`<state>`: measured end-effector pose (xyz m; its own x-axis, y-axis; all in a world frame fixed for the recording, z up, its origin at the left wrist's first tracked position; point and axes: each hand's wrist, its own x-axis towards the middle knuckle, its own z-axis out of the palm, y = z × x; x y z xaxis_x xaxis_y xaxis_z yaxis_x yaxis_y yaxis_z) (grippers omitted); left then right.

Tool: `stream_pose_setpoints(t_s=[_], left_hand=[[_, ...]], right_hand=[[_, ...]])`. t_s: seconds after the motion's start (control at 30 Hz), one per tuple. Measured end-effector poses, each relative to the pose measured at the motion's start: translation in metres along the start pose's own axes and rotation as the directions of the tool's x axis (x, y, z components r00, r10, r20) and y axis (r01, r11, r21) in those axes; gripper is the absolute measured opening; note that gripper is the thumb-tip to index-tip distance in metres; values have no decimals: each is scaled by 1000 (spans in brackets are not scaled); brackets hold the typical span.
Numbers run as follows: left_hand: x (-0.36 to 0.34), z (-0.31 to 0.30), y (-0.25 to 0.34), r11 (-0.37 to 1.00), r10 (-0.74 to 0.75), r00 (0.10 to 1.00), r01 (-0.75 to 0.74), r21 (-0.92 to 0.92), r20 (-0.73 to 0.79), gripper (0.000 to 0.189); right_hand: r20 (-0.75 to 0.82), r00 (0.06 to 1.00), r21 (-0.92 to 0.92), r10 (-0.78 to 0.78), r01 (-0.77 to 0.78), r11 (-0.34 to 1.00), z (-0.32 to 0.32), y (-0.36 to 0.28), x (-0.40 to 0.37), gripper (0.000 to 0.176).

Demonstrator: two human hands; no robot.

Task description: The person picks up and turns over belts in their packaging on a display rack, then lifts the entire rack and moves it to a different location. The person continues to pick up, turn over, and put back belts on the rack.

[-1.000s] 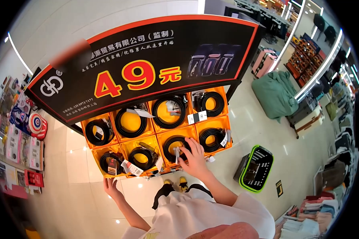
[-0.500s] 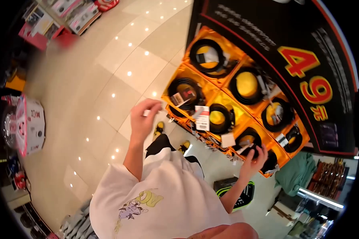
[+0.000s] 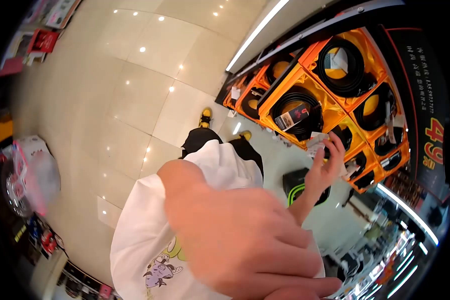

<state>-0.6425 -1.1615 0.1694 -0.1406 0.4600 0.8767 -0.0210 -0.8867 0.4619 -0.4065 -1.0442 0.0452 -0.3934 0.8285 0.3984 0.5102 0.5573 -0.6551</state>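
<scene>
My left hand (image 3: 240, 235) is raised close to the camera, back towards me, and fills the lower middle of the view. Its fingers are bent and pressed together; whatever is inside them is hidden. At the display of coiled black belts, my right hand (image 3: 327, 167) has its thumb and fingertips at a white price tag (image 3: 315, 143). Just above that tag, a coiled belt (image 3: 312, 105) with a dark and beige label (image 3: 292, 118) lies in an orange cloth-lined compartment. More coils, including a large belt (image 3: 357, 65), fill the neighbouring compartments.
A black sign (image 3: 425, 95) with yellow-red numerals borders the display on the right. Beneath the display stands a black box-like item with green edging (image 3: 295, 190). A pink and white machine (image 3: 32, 175) stands at the left on the tiled floor (image 3: 130, 95).
My left hand has come up from beside the display towards the camera. The view has turned, and my right hand has shifted from a lower compartment to the price tag.
</scene>
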Motion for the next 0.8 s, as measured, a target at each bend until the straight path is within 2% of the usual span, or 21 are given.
stream_pose_setpoints(t_s=[0.1, 0.13, 0.17, 0.2, 0.27, 0.3, 0.33, 0.37, 0.4, 0.43, 0.47, 0.5, 0.57, 0.67, 0.7, 0.8], left_hand=[[-8, -26, 3, 986, -89, 988, 69, -151, -124, 21], [-15, -19, 3, 972, -117, 957, 55, -228, -266, 21], [-26, -25, 2, 928, -181, 951, 80, -364, -252, 19], [-30, -33, -1, 865, -244, 940, 100, -492, -237, 18], [-31, -71, -25, 533, -294, 949, 264, -804, 117, 14], [-45, -67, -32, 612, -428, 902, 333, -718, 53, 15], [-50, -65, -40, 760, -516, 856, 456, -463, -4, 19], [-55, -62, -47, 796, -597, 800, 581, -170, -60, 23], [-60, -55, -57, 724, -672, 739, 668, 175, -43, 30], [-69, -40, -78, 738, -558, 827, 531, 417, -68, 37], [-74, -28, -90, 698, -528, 849, 452, 556, -28, 42], [-84, -20, -101, 693, -545, 836, 401, 599, 71, 45], [-92, -2, -113, 620, -629, 755, 344, 705, 185, 53], [-117, 16, -132, 442, -736, 635, 191, 876, 233, 59], [-125, 18, -136, 404, -731, 639, 122, 907, 240, 59], [-129, 22, -139, 329, -740, 633, 47, 943, 226, 59]], right_hand=[[45, 998, -76, 43, -40, 996, 21, -22, -6, 19], [39, 996, -28, 83, -82, 996, 25, -25, -9, 20], [11, 996, -36, 83, -83, 996, 29, -24, -10, 21], [-17, 997, -40, 81, -82, 996, 31, -22, -11, 21], [-90, 993, -79, 72, -79, 994, 32, -17, -13, 23], [-96, 992, -171, 86, -101, 980, 30, -17, -11, 27], [-146, 986, -239, 80, -113, 964, 30, -17, -9, 29], [-193, 979, -300, 71, -128, 945, 32, -16, -6, 31], [-231, 972, -380, 33, -121, 917, 32, -4, -7, 36], [-268, 960, -432, 75, -190, 882, 35, -2, -4, 40], [-284, 952, -389, 119, -227, 893, 39, 7, -3, 42], [-293, 941, -347, 166, -267, 899, 42, 16, -5, 45], [-299, 950, -396, 89, -208, 894, 55, 30, -7, 52], [-305, 952, -465, 13, -161, 871, 59, 38, -9, 55], [-292, 956, -490, 18, -166, 855, 56, 37, -9, 54], [-266, 961, -390, 78, -181, 903, 49, 36, -13, 57]])
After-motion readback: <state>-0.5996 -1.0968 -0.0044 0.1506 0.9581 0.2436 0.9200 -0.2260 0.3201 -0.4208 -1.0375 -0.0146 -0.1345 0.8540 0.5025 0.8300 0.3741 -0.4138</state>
